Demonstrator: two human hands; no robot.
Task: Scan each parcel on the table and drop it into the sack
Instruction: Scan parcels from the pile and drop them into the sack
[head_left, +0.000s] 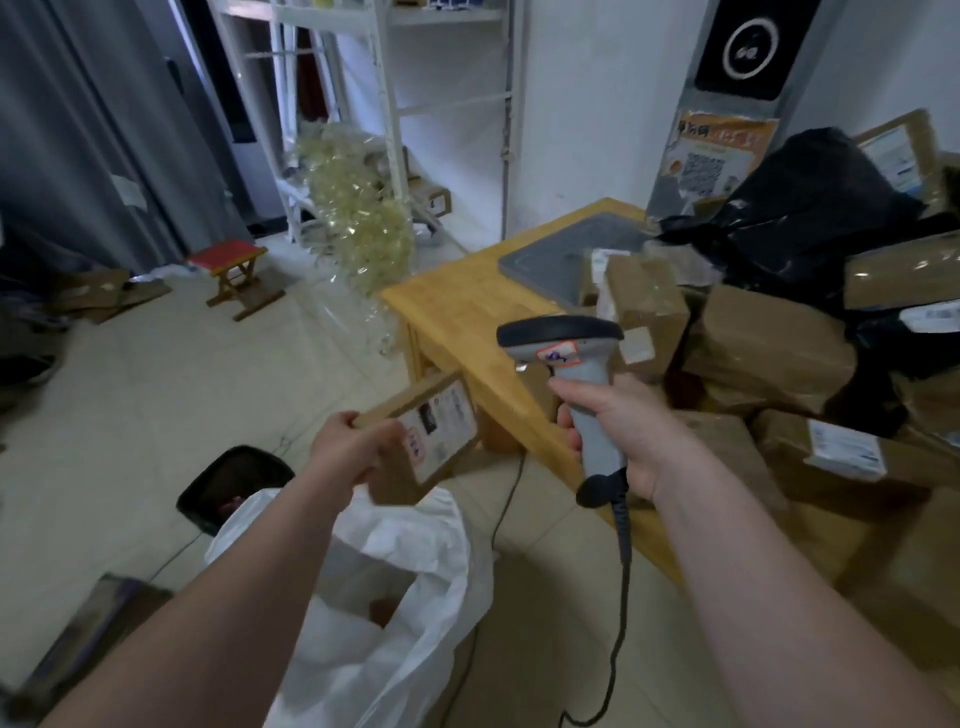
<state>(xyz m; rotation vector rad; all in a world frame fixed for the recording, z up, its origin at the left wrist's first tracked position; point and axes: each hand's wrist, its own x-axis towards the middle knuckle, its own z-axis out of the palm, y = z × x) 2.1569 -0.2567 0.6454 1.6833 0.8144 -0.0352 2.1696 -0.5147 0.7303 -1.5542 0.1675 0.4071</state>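
Observation:
My left hand grips a small brown cardboard parcel by its left end, its white label turned up toward me. The parcel hangs just above the open mouth of the white sack, which stands on the floor beside the table. My right hand holds a grey barcode scanner by the handle, its black head raised over the table's near edge and pointing left. Its black cable drops toward the floor. Several brown parcels are piled on the wooden table.
A black plastic bag and more boxes lie at the table's far right, by a grey flat tray. On the floor stand a black bin, a small red-topped stool and a white shelf with yellowish packing.

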